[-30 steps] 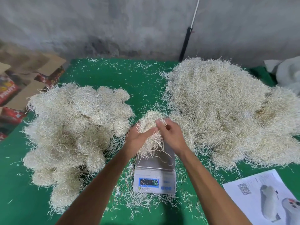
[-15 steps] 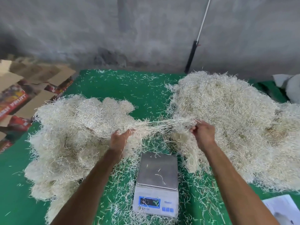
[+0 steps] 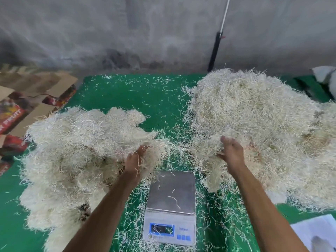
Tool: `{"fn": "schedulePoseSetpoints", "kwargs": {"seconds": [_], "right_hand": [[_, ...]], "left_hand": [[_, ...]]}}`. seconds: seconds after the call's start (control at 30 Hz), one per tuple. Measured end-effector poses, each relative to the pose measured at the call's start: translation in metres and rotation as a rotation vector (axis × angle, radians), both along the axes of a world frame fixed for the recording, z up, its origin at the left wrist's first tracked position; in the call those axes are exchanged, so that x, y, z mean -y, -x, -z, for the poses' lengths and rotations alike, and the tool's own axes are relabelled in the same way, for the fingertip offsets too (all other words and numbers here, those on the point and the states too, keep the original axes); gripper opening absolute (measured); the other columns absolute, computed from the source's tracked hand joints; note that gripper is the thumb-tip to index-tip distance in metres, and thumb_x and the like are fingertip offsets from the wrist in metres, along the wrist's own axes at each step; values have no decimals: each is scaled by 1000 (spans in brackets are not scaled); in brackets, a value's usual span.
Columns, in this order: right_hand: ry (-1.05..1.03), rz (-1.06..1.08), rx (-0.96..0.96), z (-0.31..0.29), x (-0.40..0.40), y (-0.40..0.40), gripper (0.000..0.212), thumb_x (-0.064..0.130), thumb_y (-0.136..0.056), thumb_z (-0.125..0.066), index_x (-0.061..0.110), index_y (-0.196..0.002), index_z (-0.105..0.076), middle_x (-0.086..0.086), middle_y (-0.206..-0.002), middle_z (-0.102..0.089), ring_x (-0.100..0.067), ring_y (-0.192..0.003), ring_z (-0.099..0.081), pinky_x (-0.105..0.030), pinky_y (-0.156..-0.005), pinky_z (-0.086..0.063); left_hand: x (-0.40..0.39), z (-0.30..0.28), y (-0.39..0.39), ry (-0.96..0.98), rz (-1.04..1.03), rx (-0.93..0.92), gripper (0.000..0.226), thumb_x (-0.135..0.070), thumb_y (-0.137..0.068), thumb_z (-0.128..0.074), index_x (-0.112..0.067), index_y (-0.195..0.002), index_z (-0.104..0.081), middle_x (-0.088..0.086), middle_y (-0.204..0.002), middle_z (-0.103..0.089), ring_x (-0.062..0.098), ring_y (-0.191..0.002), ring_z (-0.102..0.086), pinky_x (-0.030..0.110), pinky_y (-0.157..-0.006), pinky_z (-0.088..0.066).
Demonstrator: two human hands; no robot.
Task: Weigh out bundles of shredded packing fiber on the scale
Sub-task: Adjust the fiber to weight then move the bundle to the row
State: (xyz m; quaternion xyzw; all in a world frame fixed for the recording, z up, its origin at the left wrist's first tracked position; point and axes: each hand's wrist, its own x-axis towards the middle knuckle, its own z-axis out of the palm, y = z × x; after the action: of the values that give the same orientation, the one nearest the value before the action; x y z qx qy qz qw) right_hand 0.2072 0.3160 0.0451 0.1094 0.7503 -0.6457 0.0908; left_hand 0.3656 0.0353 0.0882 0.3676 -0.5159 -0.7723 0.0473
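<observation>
1. Lying on the right of the green table, the large loose heap of shredded fiber is met at its near-left edge by the right hand. A second ago this hand was at the scale with the other; now it is sunk in the heap's fringe, fingers curled round a clump, though how much is gripped cannot be told through the blur.

2. On the left, the pile of weighed bundles is reached by the left hand. A tuft of fiber is held in its curled fingers at the pile's right edge. Half a second ago a strand was stretched between the two hands; that strand is now parted, and only a thin trail of fibers is seen between them.

3. The scale is left bare between the forearms, where a second ago a bundle was being lifted off its plate. Only a few stray fibers are seen on the plate. Its display is lit, but the figure cannot be read.

4. One weighing is judged finished: the measured bundle is being added to the left pile, and the next portion is being drawn from the right heap for the free plate.
</observation>
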Motion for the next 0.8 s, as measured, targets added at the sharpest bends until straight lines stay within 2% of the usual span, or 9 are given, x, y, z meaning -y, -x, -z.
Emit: {"fn": "schedulePoseSetpoints", "kwargs": {"seconds": [0.1,0.17,0.23,0.3,0.4,0.53,0.6,0.67,0.8], "right_hand": [[-226,-201,31,-9,-2,8,33,32,-103,-64,-1,-98,-67,-11,-83,-63,-18,-60,-61,-40,-67,-59],[-133,-114,-11,-19,-17,23,29,28,-102,-63,8,-82,-64,-6,-74,-61,-13,-54,-61,-35,-63,-57],[111,14,-112,-33,-27,34,27,29,-105,-59,6,-91,-63,-5,-88,-67,-11,-73,-71,-32,-76,-61],[268,3,-143,-41,-29,36,36,34,-104,-59,2,-120,-60,-5,-110,-69,-19,-103,-72,-40,-95,-59],[-69,-63,-77,-35,-23,21,69,41,-102,-62,9,-156,-34,-11,-130,-66,-29,-112,-69,-51,-106,-52],[-337,-78,-227,-17,-3,-24,52,35,-106,-56,7,-149,-48,2,-80,-73,-10,-61,-74,-32,-61,-62],[-335,-25,-266,-10,11,-43,48,31,-108,-53,7,-149,-48,3,-74,-72,-8,-51,-70,-26,-47,-57],[-309,5,-255,-8,25,-62,44,27,-109,-49,7,-148,-49,-1,-77,-73,-11,-52,-71,-27,-46,-58],[-243,-124,-222,-10,43,-97,49,47,-107,-46,7,-106,-73,-8,-80,-75,-20,-62,-73,-39,-58,-63]], "left_hand": [[-4,9,13,93,75,11,17,-12,-99,-57,-14,-114,-66,21,-123,-64,19,-89,-74,32,-73,-60],[-7,9,15,120,92,16,20,-20,-99,-57,-12,-115,-66,22,-121,-66,25,-97,-71,42,-86,-58],[-11,11,16,86,63,55,40,-35,-98,-59,-5,-124,-61,24,-123,-65,36,-110,-64,53,-100,-49],[-16,12,15,83,55,75,47,-37,-97,-61,-3,-128,-59,25,-122,-65,42,-113,-62,60,-102,-46],[-25,14,9,55,74,54,44,-35,-93,-65,-2,-123,-63,25,-116,-68,42,-105,-66,56,-93,-53],[-33,11,-11,-60,95,-15,38,-40,-74,-73,-8,-95,-75,12,-84,-73,27,-81,-67,36,-61,-56],[-34,9,-22,-100,220,-127,30,-45,-59,-85,-20,-75,-81,5,-74,-75,25,-72,-72,32,-51,-57],[-36,7,-33,-114,321,-192,33,-46,-53,-88,-22,-74,-81,6,-73,-74,18,-62,-72,29,-49,-56],[-31,13,-38,3,285,-85,33,-45,-77,-74,-18,-96,-76,4,-80,-72,10,-60,-70,26,-50,-56]]}}
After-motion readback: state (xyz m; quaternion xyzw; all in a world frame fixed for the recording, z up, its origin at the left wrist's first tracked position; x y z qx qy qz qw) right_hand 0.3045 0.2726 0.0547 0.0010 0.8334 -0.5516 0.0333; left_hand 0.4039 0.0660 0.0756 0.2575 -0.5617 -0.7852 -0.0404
